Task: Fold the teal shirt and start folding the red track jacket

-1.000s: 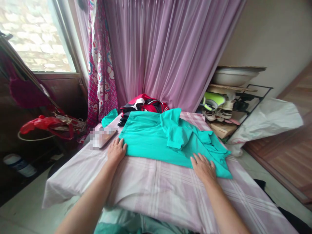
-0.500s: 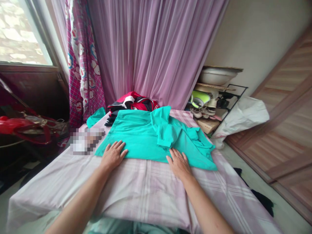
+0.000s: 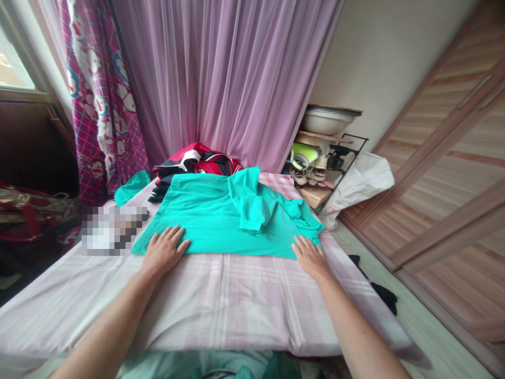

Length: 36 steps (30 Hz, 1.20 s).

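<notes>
A turquoise shirt (image 3: pixel 205 221) lies partly folded across the covered table, one short sleeve turned in over its body near the middle. My left hand (image 3: pixel 163 250) rests flat on its near left corner, fingers stretched out and slightly spread. At the near right corner, my right hand (image 3: pixel 310 256) lies palm down on the cloth, fingers extended. Neither hand grips the fabric. On the right, the shirt's far part is bunched in loose creases.
Behind the shirt sit folded red and black clothes (image 3: pixel 197 158). A smaller turquoise cloth (image 3: pixel 133 188) lies at the table's left edge. The pink checked tablecloth (image 3: pixel 236 305) hangs over the front. Right of the table stand a shoe rack (image 3: pixel 351 158) and a white sack (image 3: pixel 361 181).
My right hand has slid rightward along the near hem to the corner, and the corner that stuck out there no longer shows. My left hand stays on the left corner. The view has turned right.
</notes>
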Available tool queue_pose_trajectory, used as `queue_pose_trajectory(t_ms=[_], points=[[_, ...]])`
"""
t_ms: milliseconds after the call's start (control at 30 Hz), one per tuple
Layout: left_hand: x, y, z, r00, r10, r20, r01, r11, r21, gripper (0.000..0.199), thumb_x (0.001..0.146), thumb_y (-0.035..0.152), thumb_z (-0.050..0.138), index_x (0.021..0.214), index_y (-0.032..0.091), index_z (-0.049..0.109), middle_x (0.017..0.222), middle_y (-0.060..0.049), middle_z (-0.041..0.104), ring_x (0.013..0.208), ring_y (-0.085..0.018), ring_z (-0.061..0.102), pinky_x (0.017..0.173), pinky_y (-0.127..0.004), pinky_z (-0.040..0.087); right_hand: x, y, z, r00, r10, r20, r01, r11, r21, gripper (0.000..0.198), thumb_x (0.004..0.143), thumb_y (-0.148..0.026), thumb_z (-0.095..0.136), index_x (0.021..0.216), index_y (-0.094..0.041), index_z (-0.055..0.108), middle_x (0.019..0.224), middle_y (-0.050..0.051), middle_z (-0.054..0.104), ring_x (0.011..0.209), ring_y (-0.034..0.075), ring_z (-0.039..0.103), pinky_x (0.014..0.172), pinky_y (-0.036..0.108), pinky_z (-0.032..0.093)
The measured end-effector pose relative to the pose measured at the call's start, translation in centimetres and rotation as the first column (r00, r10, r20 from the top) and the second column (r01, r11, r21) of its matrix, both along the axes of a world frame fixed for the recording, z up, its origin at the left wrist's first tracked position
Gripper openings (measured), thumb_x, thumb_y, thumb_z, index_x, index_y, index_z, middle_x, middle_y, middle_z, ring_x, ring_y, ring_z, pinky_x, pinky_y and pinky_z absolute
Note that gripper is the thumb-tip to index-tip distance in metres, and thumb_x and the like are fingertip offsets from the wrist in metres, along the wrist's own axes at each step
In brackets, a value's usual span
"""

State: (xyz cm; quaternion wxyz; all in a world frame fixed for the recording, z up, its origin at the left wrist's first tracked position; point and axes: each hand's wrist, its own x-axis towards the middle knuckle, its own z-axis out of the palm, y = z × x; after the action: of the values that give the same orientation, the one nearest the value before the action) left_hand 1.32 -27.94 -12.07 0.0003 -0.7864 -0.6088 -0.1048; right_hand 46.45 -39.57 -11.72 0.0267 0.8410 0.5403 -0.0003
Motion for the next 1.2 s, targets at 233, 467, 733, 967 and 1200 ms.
queue_pose_trajectory(t_ms=[233,467,733,967,1200], points=[[-0.2,0.4,-0.7,0.999,0.0,0.032,-0.001,1.0,0.031,0.053,0.096,0.049,0.046,0.146,0.033,0.052,0.158,-0.004,0.046,0.148,-0.03,0.037,0.121,-0.054,0.025,-3.8,2.1,0.5,0.999,0.05,-0.006,-0.049,0.99,0.129,0.056,0.104,-0.043,0.025,0.15,-0.023,0.05,0.162,0.01,0.038,0.15,0.029,0.03,0.118,0.061,0.022],[0.0,0.0,-0.3,1.0,0.01,-0.022,-0.01,1.0,0.012,0.057,0.098,0.049,0.041,0.149,0.025,0.049,0.159,-0.007,0.044,0.149,-0.029,0.035,0.121,-0.053,0.024,-9.3,3.7,0.5,0.97,0.24,-0.049,-0.231,0.963,0.142,0.052,0.105,-0.042,0.029,0.148,-0.025,0.051,0.16,0.007,0.042,0.148,0.025,0.034,0.119,0.052,0.025],[0.2,-0.3,0.0,1.0,0.017,0.007,-0.017,1.0,0.015,0.053,0.098,0.049,0.043,0.147,0.028,0.051,0.158,-0.005,0.045,0.148,-0.029,0.036,0.121,-0.052,0.025,-3.6,2.9,-0.6,0.982,0.191,-0.002,-0.188,0.97,0.155,0.049,0.103,-0.036,0.032,0.147,-0.027,0.052,0.158,0.005,0.045,0.145,0.021,0.039,0.118,0.047,0.029],[0.1,-0.8,0.4,0.999,0.012,0.045,-0.014,0.999,0.041,0.048,0.099,0.047,0.043,0.14,0.027,0.058,0.152,-0.006,0.053,0.144,-0.029,0.044,0.12,-0.052,0.029,-1.6,3.0,-2.4,0.983,0.174,0.055,-0.182,0.948,0.261,0.048,0.1,-0.035,0.034,0.137,-0.021,0.063,0.147,0.01,0.057,0.137,0.024,0.049,0.113,0.044,0.035],[4.3,-3.0,0.8,0.978,-0.19,0.085,0.183,0.98,0.083,0.044,0.102,0.043,0.038,0.135,0.029,0.062,0.145,-0.004,0.061,0.14,-0.027,0.048,0.121,-0.055,0.026,-1.9,3.0,-2.5,0.983,0.174,0.054,-0.182,0.942,0.281,0.047,0.099,-0.035,0.036,0.134,-0.021,0.065,0.146,0.009,0.059,0.135,0.023,0.051,0.111,0.042,0.036]])
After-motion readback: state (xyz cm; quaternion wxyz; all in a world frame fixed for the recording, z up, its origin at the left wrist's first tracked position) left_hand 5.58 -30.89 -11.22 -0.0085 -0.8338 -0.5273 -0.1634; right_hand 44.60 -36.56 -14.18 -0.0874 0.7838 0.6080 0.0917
